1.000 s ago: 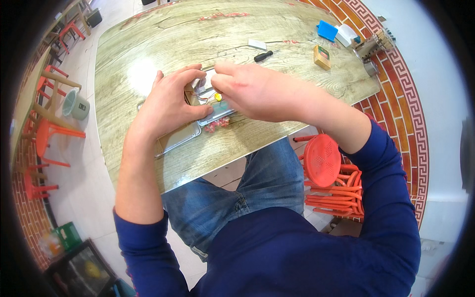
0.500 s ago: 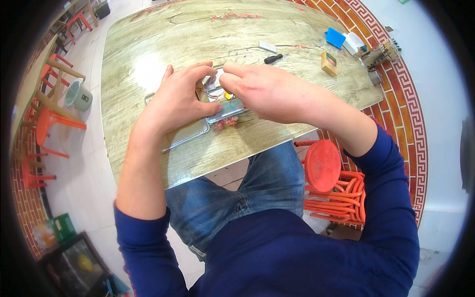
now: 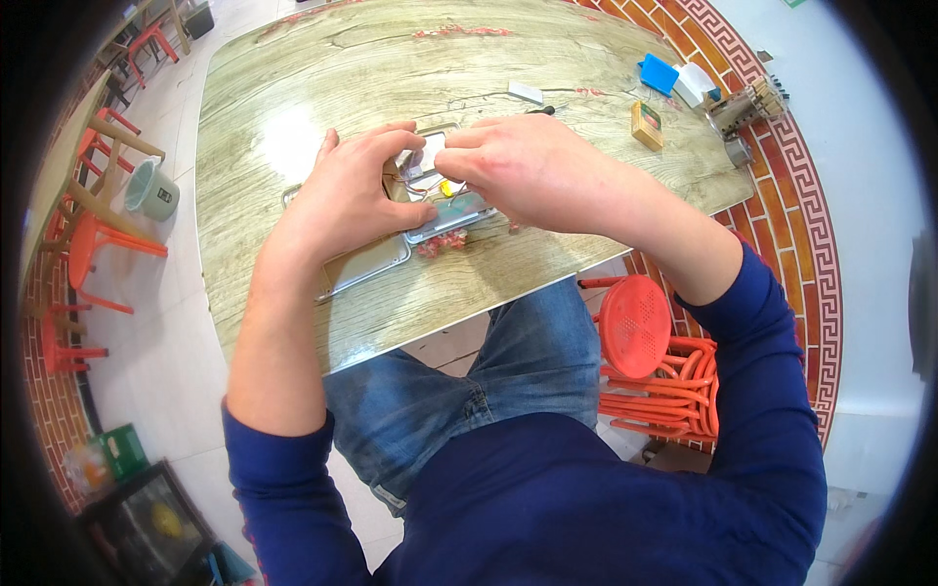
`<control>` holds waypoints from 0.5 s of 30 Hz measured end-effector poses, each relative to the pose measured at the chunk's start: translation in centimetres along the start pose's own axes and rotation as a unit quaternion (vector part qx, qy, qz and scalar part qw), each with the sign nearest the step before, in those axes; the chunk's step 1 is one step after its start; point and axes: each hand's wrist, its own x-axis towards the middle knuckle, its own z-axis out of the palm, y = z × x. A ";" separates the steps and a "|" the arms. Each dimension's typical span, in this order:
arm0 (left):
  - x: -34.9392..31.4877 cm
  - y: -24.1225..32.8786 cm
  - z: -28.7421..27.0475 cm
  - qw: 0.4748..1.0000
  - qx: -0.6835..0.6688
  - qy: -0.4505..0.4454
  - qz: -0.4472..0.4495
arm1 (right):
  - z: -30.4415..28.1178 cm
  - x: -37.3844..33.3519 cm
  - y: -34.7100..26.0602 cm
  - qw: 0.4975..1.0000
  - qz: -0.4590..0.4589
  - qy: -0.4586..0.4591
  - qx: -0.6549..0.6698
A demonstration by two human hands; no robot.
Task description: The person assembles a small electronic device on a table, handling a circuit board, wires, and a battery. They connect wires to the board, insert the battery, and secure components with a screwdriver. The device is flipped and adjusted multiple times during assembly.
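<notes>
An opened electronic device (image 3: 451, 212) lies on the table between my hands. It has a pale casing, a greenish board, thin wires and a yellow component (image 3: 447, 188). My left hand (image 3: 354, 186) is curved over its left side, with the thumb on the near edge and the fingers toward the far edge. My right hand (image 3: 537, 174) is closed in a pinch over the device's right part; whatever sits in its fingertips is hidden. Under my left wrist rests a pale, shallow cover (image 3: 366, 269), partly covered by the hand.
Beyond my right hand lie a black-handled screwdriver (image 3: 543, 110), mostly covered, and a small white block (image 3: 526, 92). A yellow box (image 3: 646, 125), a blue item (image 3: 659, 74) and a metal holder (image 3: 747, 107) stand at the table's right. Red stools (image 3: 635, 327) are stacked beside my leg.
My right hand has shifted slightly away from me and now covers more of the screwdriver. More of the device's pale interior shows between my hands. My left hand keeps its place on the casing.
</notes>
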 end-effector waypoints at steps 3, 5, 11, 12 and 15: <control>0.0 -0.1 0.2 1.000 0.005 0.011 0.005 | 0.7 0.1 -0.5 0.998 -0.016 0.057 -0.010; 0.1 -0.2 0.2 1.000 -0.003 0.005 0.005 | 0.9 0.0 -0.4 0.997 -0.024 0.061 -0.031; 0.1 -0.1 0.1 1.000 0.000 0.005 0.004 | 0.7 -0.2 0.2 0.998 -0.027 0.018 -0.049; 0.0 -0.1 0.1 1.000 0.002 0.004 0.003 | 0.7 -0.3 0.3 0.999 -0.024 0.009 -0.045; 0.0 -0.1 0.1 1.000 0.004 0.010 0.007 | 0.9 -0.5 0.6 0.999 -0.006 0.008 -0.033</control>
